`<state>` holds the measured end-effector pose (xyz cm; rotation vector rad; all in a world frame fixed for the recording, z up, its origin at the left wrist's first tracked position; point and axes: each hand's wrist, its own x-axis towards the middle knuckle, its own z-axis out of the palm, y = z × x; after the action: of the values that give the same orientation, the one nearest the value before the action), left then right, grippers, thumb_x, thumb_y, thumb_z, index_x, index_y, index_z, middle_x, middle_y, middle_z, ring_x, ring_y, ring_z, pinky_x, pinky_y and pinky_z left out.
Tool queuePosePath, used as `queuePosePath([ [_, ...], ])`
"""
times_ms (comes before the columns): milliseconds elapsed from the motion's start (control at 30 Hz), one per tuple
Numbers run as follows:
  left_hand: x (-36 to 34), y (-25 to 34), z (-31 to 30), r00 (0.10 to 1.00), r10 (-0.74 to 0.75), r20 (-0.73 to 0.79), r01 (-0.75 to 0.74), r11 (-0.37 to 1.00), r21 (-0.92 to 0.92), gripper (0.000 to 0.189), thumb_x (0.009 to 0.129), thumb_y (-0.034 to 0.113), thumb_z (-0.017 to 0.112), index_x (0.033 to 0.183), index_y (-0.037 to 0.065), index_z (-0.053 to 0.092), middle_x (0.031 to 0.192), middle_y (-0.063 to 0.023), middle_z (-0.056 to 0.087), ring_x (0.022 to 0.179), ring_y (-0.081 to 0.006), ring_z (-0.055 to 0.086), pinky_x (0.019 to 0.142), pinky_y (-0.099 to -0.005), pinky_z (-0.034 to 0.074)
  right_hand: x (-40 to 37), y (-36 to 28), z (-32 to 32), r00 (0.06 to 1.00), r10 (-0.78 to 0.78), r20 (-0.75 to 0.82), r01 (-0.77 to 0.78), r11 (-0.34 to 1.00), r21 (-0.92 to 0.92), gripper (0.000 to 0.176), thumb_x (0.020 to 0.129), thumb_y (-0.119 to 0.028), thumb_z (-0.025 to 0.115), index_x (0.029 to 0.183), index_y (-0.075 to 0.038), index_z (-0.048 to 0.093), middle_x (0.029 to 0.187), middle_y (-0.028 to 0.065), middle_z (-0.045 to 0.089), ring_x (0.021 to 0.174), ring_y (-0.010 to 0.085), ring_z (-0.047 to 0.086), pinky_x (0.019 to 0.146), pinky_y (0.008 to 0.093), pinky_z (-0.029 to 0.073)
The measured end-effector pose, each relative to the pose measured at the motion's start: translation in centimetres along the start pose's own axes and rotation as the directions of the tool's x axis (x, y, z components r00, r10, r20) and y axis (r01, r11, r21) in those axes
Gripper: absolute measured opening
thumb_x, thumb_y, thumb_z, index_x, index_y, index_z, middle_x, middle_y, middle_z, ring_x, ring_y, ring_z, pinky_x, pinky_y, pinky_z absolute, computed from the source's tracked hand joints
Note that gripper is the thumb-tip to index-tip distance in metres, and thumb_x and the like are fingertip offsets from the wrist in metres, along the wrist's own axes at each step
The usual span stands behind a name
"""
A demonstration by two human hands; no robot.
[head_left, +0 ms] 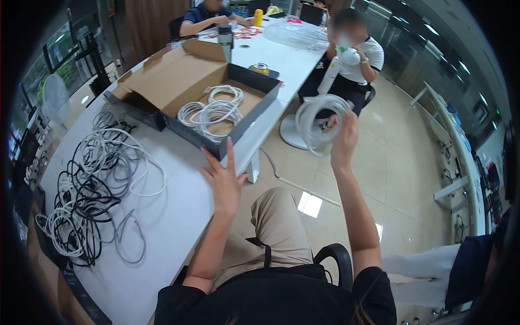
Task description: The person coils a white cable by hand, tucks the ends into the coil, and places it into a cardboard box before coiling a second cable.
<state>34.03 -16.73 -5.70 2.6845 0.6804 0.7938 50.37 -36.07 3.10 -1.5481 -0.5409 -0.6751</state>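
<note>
My right hand (pixel 345 141) is raised beyond the table's right edge, its fingers closed on a coiled white cable (pixel 319 122) that hangs in a loose ring, slightly blurred. My left hand (pixel 223 181) has its fingers spread, the tips touching the near corner of an open black cardboard box (pixel 189 140). Inside that box lie coiled white cables (pixel 216 114) on the brown cardboard bottom. To the left, a tangled pile of black, white and grey cables (pixel 89 187) spreads over the white table (pixel 162 216).
Behind the box stand a dark bottle (pixel 225 40) and a yellow can (pixel 260 69). One person (pixel 357 59) sits right of the table holding a white object; another (pixel 208 19) sits at its far end. A person in light trousers (pixel 422 271) is at lower right. A chair armrest (pixel 338 260) is beside me.
</note>
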Motion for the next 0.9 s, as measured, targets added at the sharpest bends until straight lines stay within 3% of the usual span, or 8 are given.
queuePosePath([
  [167, -0.1, -0.5, -0.1, 1.000, 0.027, 0.002, -0.027, 1.000, 0.010, 0.107, 0.064, 0.031, 0.077, 0.144, 0.020, 0.007, 0.136, -0.0405, 0.008, 0.127, -0.0480, 0.024, 0.097, -0.0590, 0.028, 5.6, 2.6, 10.9, 0.991, -0.004, 0.130, 0.014, 0.997, -0.078, 0.038, 0.094, -0.036, 0.042, 0.091, 0.000, 0.052, 0.061, 0.0064, 0.056, 0.055, 0.0141, 0.052, 0.055, 0.0298, 0.040],
  [267, -0.2, -0.6, -0.4, 0.999, 0.041, 0.008, -0.041, 0.999, -0.011, 0.108, 0.063, 0.031, 0.078, 0.144, 0.017, 0.007, 0.136, -0.0410, 0.008, 0.126, -0.0487, 0.025, 0.097, -0.0591, 0.027, 7.8, 3.2, 16.2, 0.974, 0.162, 0.159, -0.116, 0.958, -0.264, 0.040, 0.094, -0.041, 0.038, 0.095, -0.003, 0.053, 0.070, 0.0138, 0.062, 0.071, 0.0288, 0.063, 0.063, 0.0396, 0.045],
  [367, -0.4, -0.9, -0.3, 0.998, 0.065, 0.005, -0.065, 0.998, -0.021, 0.108, 0.063, 0.032, 0.078, 0.143, 0.015, 0.008, 0.135, -0.0413, 0.010, 0.127, -0.0487, 0.022, 0.096, -0.0593, 0.028, 8.9, 6.9, 20.7, 0.956, 0.198, 0.218, -0.069, 0.871, -0.487, 0.043, 0.094, -0.042, 0.033, 0.099, -0.004, 0.052, 0.078, 0.0171, 0.064, 0.077, 0.0360, 0.061, 0.068, 0.0461, 0.045],
  [500, -0.2, -1.0, -0.4, 0.998, 0.054, 0.026, -0.053, 0.998, -0.031, 0.106, 0.063, 0.034, 0.077, 0.143, 0.015, 0.009, 0.135, -0.0411, 0.011, 0.128, -0.0483, 0.021, 0.096, -0.0595, 0.027, 8.3, 11.1, 24.3, 0.911, 0.191, 0.365, 0.094, 0.767, -0.635, 0.037, 0.093, -0.036, 0.035, 0.109, -0.006, 0.049, 0.092, 0.0223, 0.061, 0.088, 0.0397, 0.059, 0.076, 0.0509, 0.044],
  [633, -0.1, -1.1, -1.1, 0.997, 0.050, 0.066, -0.047, 0.998, -0.035, 0.101, 0.068, 0.031, 0.074, 0.144, 0.017, 0.009, 0.134, -0.0433, 0.011, 0.130, -0.0471, 0.019, 0.097, -0.0588, 0.026, 9.1, 12.4, 24.2, 0.815, 0.114, 0.568, 0.481, 0.413, -0.773, 0.030, 0.087, -0.031, 0.050, 0.100, -0.007, 0.060, 0.099, 0.0170, 0.059, 0.099, 0.0351, 0.055, 0.077, 0.0495, 0.045],
  [767, -0.1, -1.1, -0.9, 0.996, 0.055, 0.070, -0.050, 0.996, -0.080, 0.103, 0.067, 0.033, 0.075, 0.143, 0.015, 0.009, 0.135, -0.0410, 0.008, 0.130, -0.0486, 0.015, 0.096, -0.0610, 0.025, 10.5, 12.9, 24.9, 0.782, 0.049, 0.621, 0.524, 0.488, -0.698, 0.031, 0.073, -0.024, 0.068, 0.098, -0.005, 0.062, 0.106, 0.0140, 0.056, 0.098, 0.0312, 0.054, 0.081, 0.0434, 0.047],
  [800, -0.1, -1.2, -0.7, 0.997, 0.053, 0.055, -0.047, 0.993, -0.104, 0.103, 0.066, 0.033, 0.076, 0.143, 0.015, 0.010, 0.136, -0.0400, 0.006, 0.130, -0.0492, 0.014, 0.096, -0.0622, 0.025, 10.9, 12.5, 25.1, 0.741, 0.010, 0.672, 0.580, 0.496, -0.646, 0.040, 0.068, -0.018, 0.072, 0.104, -0.006, 0.060, 0.107, 0.0129, 0.056, 0.100, 0.0297, 0.053, 0.084, 0.0406, 0.047],
  [900, 0.0, -1.3, -1.1, 0.996, 0.060, 0.072, -0.051, 0.992, -0.116, 0.101, 0.068, 0.032, 0.075, 0.143, 0.014, 0.010, 0.136, -0.0406, 0.006, 0.130, -0.0493, 0.015, 0.096, -0.0625, 0.024, 11.6, 9.6, 24.7, 0.434, 0.061, 0.899, 0.682, 0.631, -0.371, 0.044, 0.070, -0.013, 0.068, 0.113, -0.008, 0.058, 0.110, 0.0138, 0.056, 0.103, 0.0290, 0.053, 0.086, 0.0383, 0.046],
])
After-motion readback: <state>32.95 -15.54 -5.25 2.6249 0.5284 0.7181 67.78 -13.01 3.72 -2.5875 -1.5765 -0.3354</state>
